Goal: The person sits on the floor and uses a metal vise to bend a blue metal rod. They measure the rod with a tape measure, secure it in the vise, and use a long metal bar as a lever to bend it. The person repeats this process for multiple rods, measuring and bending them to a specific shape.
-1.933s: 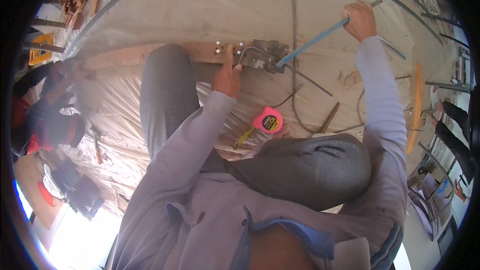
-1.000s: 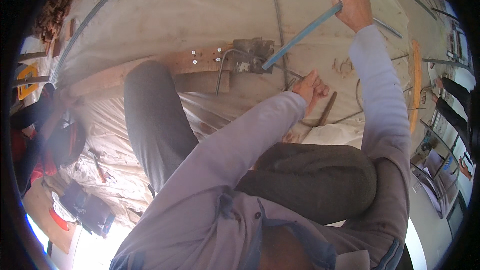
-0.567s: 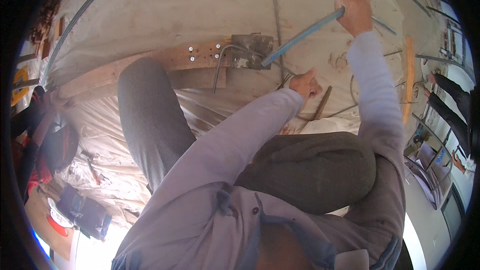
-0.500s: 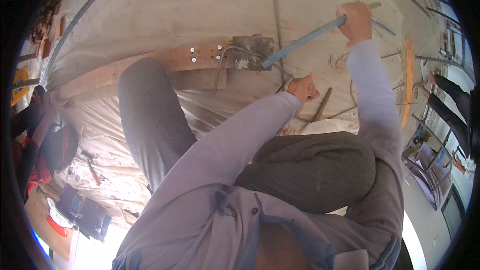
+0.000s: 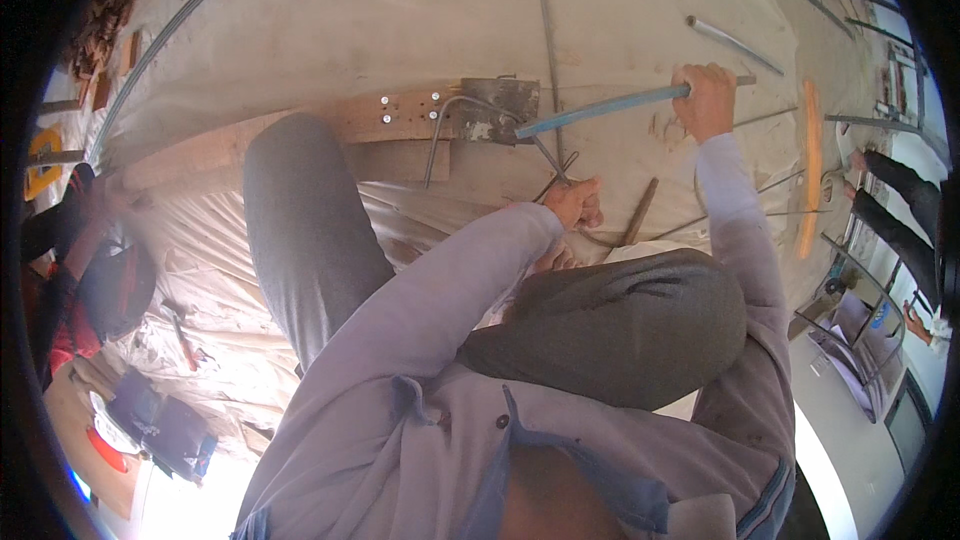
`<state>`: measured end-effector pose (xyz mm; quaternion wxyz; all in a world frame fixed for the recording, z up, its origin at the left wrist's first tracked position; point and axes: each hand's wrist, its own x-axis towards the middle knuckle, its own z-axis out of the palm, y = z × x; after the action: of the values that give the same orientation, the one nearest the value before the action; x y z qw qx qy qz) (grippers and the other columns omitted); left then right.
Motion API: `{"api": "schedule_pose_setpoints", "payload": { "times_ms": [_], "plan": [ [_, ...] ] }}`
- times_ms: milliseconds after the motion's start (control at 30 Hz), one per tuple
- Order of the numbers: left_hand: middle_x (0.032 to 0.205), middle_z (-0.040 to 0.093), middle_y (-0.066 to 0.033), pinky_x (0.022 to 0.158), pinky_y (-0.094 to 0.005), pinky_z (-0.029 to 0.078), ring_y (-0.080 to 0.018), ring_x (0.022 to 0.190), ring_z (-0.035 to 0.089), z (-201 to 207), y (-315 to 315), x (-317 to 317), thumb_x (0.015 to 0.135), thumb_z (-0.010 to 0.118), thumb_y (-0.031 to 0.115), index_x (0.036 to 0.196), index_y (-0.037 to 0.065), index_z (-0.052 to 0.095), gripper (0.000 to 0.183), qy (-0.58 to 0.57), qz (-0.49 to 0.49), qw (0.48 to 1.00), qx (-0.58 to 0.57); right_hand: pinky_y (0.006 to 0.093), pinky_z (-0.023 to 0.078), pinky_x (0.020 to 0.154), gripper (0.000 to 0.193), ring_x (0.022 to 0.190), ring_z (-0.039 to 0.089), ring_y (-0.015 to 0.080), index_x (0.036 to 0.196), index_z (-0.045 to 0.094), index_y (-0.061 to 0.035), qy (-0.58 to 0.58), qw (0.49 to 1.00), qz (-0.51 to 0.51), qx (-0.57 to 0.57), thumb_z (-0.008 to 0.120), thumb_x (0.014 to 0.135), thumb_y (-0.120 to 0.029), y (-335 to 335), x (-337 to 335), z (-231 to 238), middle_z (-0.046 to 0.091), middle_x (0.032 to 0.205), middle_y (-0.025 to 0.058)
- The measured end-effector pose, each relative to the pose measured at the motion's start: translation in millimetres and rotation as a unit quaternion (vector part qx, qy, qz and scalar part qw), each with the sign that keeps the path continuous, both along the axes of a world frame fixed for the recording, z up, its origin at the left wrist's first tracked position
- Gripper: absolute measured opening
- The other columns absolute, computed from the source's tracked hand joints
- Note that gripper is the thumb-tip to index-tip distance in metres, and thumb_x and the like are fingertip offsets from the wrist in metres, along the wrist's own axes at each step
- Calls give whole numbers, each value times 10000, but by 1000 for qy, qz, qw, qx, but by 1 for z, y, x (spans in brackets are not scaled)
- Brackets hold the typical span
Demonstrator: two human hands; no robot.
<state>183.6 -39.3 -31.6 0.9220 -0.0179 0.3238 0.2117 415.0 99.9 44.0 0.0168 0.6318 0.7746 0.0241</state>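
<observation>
My right hand (image 5: pixel 705 100) is wrapped round the end of a blue metal bar (image 5: pixel 605 111). The far end of this bar meets a thin bent steel rod (image 5: pixel 436 140) by a dark metal plate (image 5: pixel 500 112). That plate lies on the right end of a wooden plank (image 5: pixel 350 115), which has several bolt heads in it. My left hand (image 5: pixel 574 204) is closed on the rod's straight end, below and right of the plate. The rod's other leg hangs over the plank's lower edge.
A loose metal tube (image 5: pixel 737 45) lies beyond my right hand. A wooden strip (image 5: pixel 809 170) and several rods lie to the right. A hammer (image 5: pixel 180 337) rests on the crumpled sheet at left. Another person's legs (image 5: pixel 895 210) show at far right.
The blue bar has swung from a steep slant to nearly level, with my right hand lower. My left hand has shifted slightly left and down with the rod.
</observation>
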Motion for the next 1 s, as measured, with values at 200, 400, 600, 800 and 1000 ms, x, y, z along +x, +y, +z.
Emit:
{"api": "schedule_pose_setpoints", "payload": {
  "times_ms": [200,400,600,800,1000],
  "plan": [
    [494,350,-23,484,-318,288,-191,495,416,-1,0,1,899,542,330,576,138,345,424,30,-20,999,7,418,355,773,141,807,564,258,727,612,-155,-10,999,39,-21,694,621,-112,7,4,18,617,754,45],
    [505,364,-29,483,-316,289,-194,493,418,3,2,1,888,555,327,566,137,334,434,39,-26,999,21,409,366,770,155,820,565,260,745,611,-137,-30,998,32,-51,706,623,-123,16,3,14,619,765,69],
    [505,327,-13,481,-311,285,-167,471,336,10,2,4,888,558,285,567,148,314,425,51,-7,999,4,408,384,758,109,798,582,260,734,629,-134,-54,996,45,-60,698,650,-131,20,0,18,625,729,70],
    [521,404,-20,481,-304,295,-162,481,408,1,-1,-1,858,600,206,593,113,419,334,30,-8,999,-31,409,403,728,71,774,603,250,705,645,-147,-85,994,-16,-66,699,660,-162,0,-2,12,641,726,69],
    [602,568,-75,488,-294,348,-146,534,509,2,-4,-4,750,679,138,641,45,593,168,142,-114,972,146,410,407,714,77,759,608,245,706,663,-168,-95,994,-46,-15,714,651,-182,-11,-6,12,637,700,58]
  ]
}}
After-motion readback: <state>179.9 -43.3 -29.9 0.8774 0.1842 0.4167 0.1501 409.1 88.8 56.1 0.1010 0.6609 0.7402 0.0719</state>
